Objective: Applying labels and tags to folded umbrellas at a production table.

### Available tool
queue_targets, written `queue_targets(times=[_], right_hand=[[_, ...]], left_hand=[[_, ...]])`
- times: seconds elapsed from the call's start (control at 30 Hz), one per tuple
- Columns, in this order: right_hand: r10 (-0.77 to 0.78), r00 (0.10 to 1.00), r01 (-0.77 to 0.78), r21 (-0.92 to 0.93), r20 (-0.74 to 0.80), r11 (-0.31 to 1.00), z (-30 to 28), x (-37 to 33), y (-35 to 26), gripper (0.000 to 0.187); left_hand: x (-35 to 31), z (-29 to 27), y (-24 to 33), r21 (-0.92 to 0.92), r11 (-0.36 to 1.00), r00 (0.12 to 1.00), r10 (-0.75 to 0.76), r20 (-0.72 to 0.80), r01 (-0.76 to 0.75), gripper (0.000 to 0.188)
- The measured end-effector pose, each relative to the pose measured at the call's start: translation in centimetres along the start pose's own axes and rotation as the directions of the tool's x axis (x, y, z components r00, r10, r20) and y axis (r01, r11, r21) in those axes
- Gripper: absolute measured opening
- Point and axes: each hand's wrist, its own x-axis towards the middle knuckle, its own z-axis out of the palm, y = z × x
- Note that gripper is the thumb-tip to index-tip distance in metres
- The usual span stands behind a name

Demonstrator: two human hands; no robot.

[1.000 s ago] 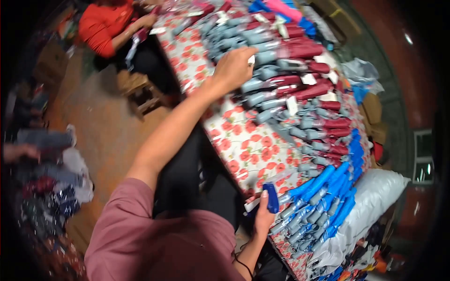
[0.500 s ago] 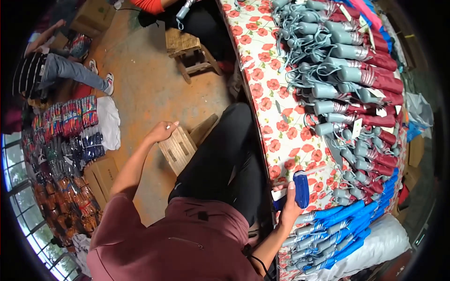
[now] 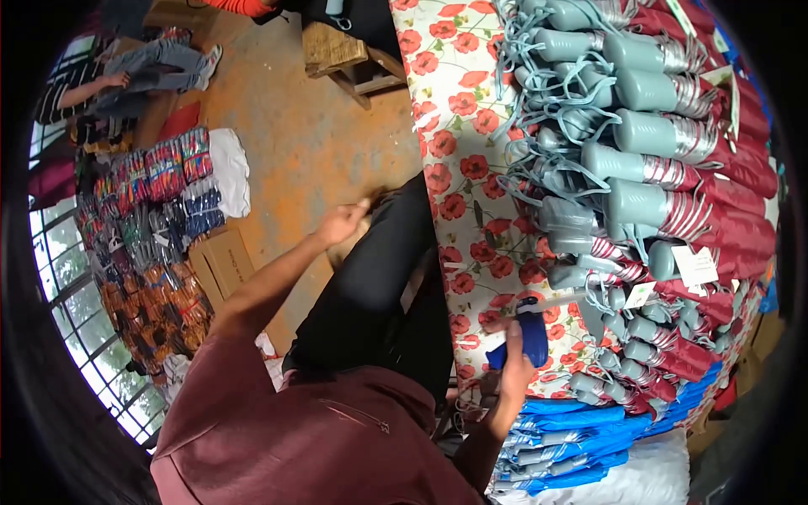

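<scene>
My right hand [image 3: 515, 364] is closed round a dark blue object [image 3: 534, 338] at the table's near side. Its kind is not clear; a thin pale strip [image 3: 554, 302] sticks out from its top to the right. A small white piece shows beside the thumb. Held out over my thigh and a wooden stool, my left hand [image 3: 341, 224] has its fingers drawn together; what they hold, if anything, is too small to name. Beyond the right hand lie many folded maroon umbrellas [image 3: 732, 215] with grey handles [image 3: 635, 206] and cord loops. Blue umbrellas [image 3: 581, 421] lie nearer me.
A flowered cloth [image 3: 463, 126] covers the table on my right. Another wooden stool [image 3: 332, 50] stands ahead, beside a person in an orange sleeve [image 3: 240, 6]. Wrapped bundles [image 3: 151, 295] and a carton [image 3: 220, 261] are at left; another person [image 3: 126, 80] sits beyond.
The view has shifted toward the table. My left hand has come away from the stool toward my knee. The right hand still grips the dark blue object, which has turned slightly.
</scene>
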Motion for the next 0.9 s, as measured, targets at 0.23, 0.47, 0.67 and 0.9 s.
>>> queue_targets(times=[0.23, 0.47, 0.67, 0.9], right_hand=[[0.153, 0.988, -0.152, 0.067, 0.0, 0.986, 0.1, 2.9, -2.7, 0.031], [-0.051, 0.993, 0.063, 0.102, -0.11, 0.993, -0.1, 1.1, 2.7, 0.029], [-0.12, 0.946, 0.174, 0.16, -0.3, 0.972, 2.0, -6.5, 3.3, 0.022], [-0.274, 0.91, 0.341, 0.185, -0.313, 0.922, 1.7, -13.9, 9.2, 0.023]], left_hand=[[1.0, 3.9, 3.1, -0.066, 0.972, 0.972, 0.222, -0.077, -0.227, 0.046], [0.3, 3.8, 5.5, -0.009, 0.986, 0.979, 0.167, -0.119, -0.169, 0.033], [4.4, 5.6, 1.8, 0.037, 0.92, 0.87, 0.381, -0.312, -0.389, 0.032], [-2.6, 3.8, 1.5, -0.553, 0.618, 0.68, -0.041, -0.732, -0.559, 0.024]])
